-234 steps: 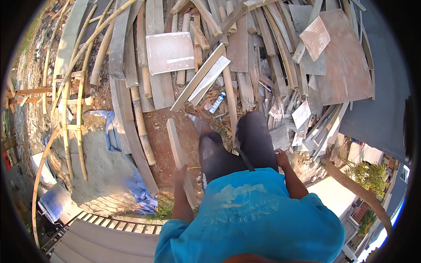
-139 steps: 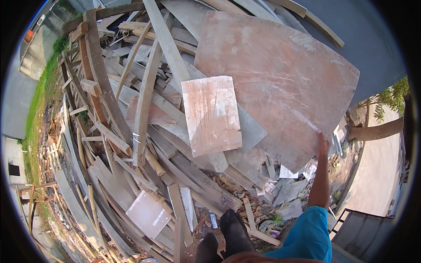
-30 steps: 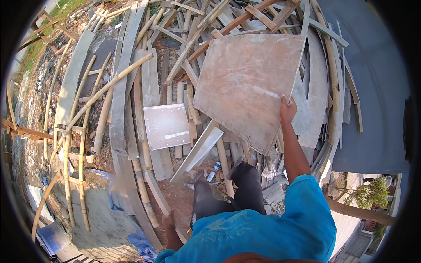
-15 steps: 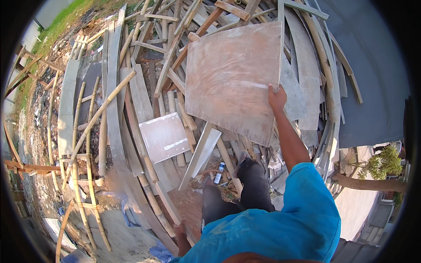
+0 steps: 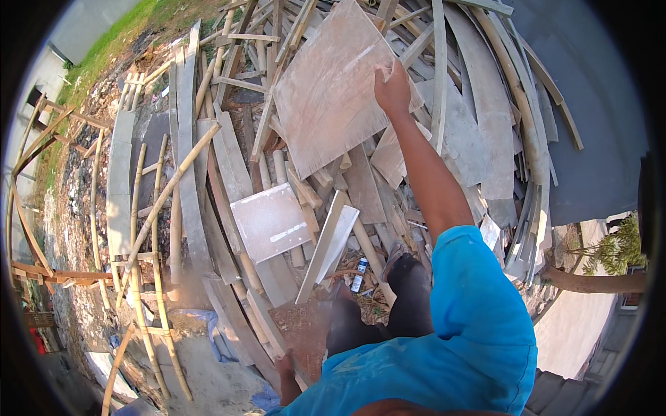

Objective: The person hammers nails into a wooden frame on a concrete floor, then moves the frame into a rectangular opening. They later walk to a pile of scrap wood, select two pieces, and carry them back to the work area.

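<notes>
A worn, pinkish-brown plywood sheet [image 5: 329,90] is tilted over the wood pile, its lower corner pointing toward me. My right hand [image 5: 393,88] is closed on the sheet's right edge, with that arm stretched out ahead. Low in the view, my left hand [image 5: 285,365] is wrapped round the near end of a wooden plank [image 5: 266,320]. Between the two hands lies a smaller pale board [image 5: 270,222] with white smears. Beside it a narrow plank [image 5: 320,248] leans against a white panel [image 5: 340,239].
Loose planks and bamboo poles surround my feet. A bamboo ladder [image 5: 147,277] lies at the left, crossed by a bamboo pole [image 5: 170,191]. A white and blue tube [image 5: 359,274] is near my feet. At right are long curved boards [image 5: 479,104] and a dark grey surface [image 5: 583,125].
My right hand has moved the plywood sheet forward and left, turning it and uncovering boards beneath. My left hand stays on its plank.
</notes>
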The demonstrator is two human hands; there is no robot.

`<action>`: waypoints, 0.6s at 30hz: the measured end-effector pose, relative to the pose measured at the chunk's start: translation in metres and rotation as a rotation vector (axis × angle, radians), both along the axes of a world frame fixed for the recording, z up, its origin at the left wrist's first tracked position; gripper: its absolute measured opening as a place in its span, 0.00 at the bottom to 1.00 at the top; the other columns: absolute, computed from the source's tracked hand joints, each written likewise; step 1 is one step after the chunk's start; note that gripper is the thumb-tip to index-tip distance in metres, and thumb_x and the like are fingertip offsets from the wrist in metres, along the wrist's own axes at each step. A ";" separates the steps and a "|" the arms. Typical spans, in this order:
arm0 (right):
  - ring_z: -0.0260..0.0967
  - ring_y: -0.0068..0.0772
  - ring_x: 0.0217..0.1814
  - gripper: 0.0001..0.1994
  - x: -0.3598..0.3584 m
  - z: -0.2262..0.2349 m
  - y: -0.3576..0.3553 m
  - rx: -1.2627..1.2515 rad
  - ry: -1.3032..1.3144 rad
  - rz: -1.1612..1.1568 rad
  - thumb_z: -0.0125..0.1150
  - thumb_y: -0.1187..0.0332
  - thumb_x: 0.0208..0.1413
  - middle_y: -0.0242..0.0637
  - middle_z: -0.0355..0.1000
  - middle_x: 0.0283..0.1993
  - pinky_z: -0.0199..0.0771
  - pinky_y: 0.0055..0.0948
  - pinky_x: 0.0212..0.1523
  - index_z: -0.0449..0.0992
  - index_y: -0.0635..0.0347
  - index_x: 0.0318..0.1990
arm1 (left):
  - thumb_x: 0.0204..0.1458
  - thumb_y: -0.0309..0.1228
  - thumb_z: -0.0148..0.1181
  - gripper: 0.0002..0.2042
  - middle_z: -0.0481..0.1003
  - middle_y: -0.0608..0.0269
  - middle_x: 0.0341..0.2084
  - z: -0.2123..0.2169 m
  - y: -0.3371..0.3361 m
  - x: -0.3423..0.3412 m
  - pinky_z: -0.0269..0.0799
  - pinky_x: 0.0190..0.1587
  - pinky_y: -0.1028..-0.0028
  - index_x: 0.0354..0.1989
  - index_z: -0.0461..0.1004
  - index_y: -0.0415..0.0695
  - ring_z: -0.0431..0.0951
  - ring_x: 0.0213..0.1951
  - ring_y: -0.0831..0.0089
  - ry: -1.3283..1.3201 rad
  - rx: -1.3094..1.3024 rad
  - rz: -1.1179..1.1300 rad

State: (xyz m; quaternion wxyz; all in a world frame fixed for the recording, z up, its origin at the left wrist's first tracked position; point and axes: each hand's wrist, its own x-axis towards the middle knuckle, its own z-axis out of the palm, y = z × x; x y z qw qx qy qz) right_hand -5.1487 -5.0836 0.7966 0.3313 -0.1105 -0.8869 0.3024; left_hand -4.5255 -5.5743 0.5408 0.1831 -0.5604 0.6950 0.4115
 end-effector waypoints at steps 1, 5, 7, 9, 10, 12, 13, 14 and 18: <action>0.66 0.52 0.59 0.23 0.027 -0.016 -0.013 -0.077 0.014 0.146 0.57 0.59 0.60 0.50 0.69 0.57 0.65 0.45 0.60 0.67 0.63 0.59 | 0.43 0.37 0.70 0.27 0.80 0.50 0.40 0.015 0.009 -0.017 0.75 0.44 0.64 0.49 0.75 0.30 0.80 0.40 0.60 0.003 -0.028 0.003; 0.66 0.52 0.62 0.21 0.202 -0.123 0.001 0.246 -0.548 0.488 0.57 0.60 0.60 0.49 0.70 0.59 0.65 0.45 0.62 0.70 0.53 0.60 | 0.43 0.38 0.69 0.26 0.80 0.54 0.37 -0.003 -0.008 -0.037 0.74 0.44 0.66 0.48 0.76 0.32 0.80 0.39 0.63 0.095 0.034 -0.005; 0.68 0.55 0.60 0.25 0.315 -0.195 0.068 0.021 -1.000 0.373 0.61 0.57 0.55 0.53 0.72 0.55 0.67 0.46 0.60 0.70 0.56 0.60 | 0.44 0.43 0.69 0.30 0.79 0.52 0.39 -0.002 0.011 -0.063 0.72 0.46 0.65 0.49 0.74 0.28 0.79 0.40 0.65 0.038 0.044 -0.196; 0.71 0.58 0.55 0.27 0.454 -0.240 0.105 -0.074 -1.293 0.200 0.64 0.56 0.52 0.56 0.75 0.49 0.69 0.47 0.57 0.72 0.59 0.58 | 0.47 0.47 0.67 0.31 0.78 0.52 0.39 -0.005 0.020 -0.073 0.72 0.46 0.65 0.49 0.74 0.27 0.78 0.39 0.64 -0.022 0.107 -0.256; 0.72 0.59 0.53 0.27 0.513 -0.254 0.112 -0.060 -1.394 0.121 0.64 0.57 0.51 0.58 0.76 0.47 0.70 0.48 0.56 0.73 0.60 0.57 | 0.48 0.48 0.66 0.32 0.78 0.52 0.39 -0.023 0.002 -0.055 0.72 0.45 0.65 0.49 0.74 0.28 0.78 0.38 0.64 -0.038 0.223 -0.160; 0.73 0.59 0.52 0.24 0.611 -0.259 0.115 -0.184 -1.518 -0.145 0.61 0.58 0.51 0.58 0.76 0.47 0.72 0.49 0.53 0.75 0.62 0.53 | 0.48 0.49 0.66 0.32 0.78 0.52 0.39 -0.004 -0.015 -0.061 0.72 0.43 0.64 0.49 0.74 0.27 0.77 0.38 0.64 -0.209 0.198 -0.335; 0.73 0.59 0.51 0.22 0.655 -0.256 0.108 -0.241 -1.561 -0.270 0.60 0.58 0.52 0.58 0.76 0.47 0.73 0.50 0.52 0.76 0.63 0.51 | 0.48 0.49 0.66 0.33 0.78 0.52 0.39 0.008 -0.019 -0.070 0.72 0.43 0.64 0.49 0.74 0.26 0.77 0.37 0.63 -0.275 0.177 -0.415; 0.74 0.60 0.50 0.21 0.696 -0.250 0.100 -0.289 -1.547 -0.383 0.60 0.59 0.52 0.59 0.76 0.46 0.73 0.50 0.50 0.77 0.64 0.49 | 0.48 0.49 0.66 0.33 0.78 0.52 0.39 0.013 -0.023 -0.077 0.73 0.42 0.63 0.48 0.75 0.27 0.77 0.37 0.63 -0.257 0.187 -0.408; 0.77 0.56 0.43 0.19 0.811 -0.246 0.051 -0.520 -1.377 -0.897 0.58 0.54 0.54 0.55 0.78 0.39 0.76 0.46 0.46 0.82 0.62 0.38 | 0.46 0.48 0.68 0.29 0.78 0.53 0.37 0.013 -0.049 -0.121 0.73 0.42 0.61 0.47 0.77 0.32 0.78 0.38 0.61 -0.260 0.162 -0.642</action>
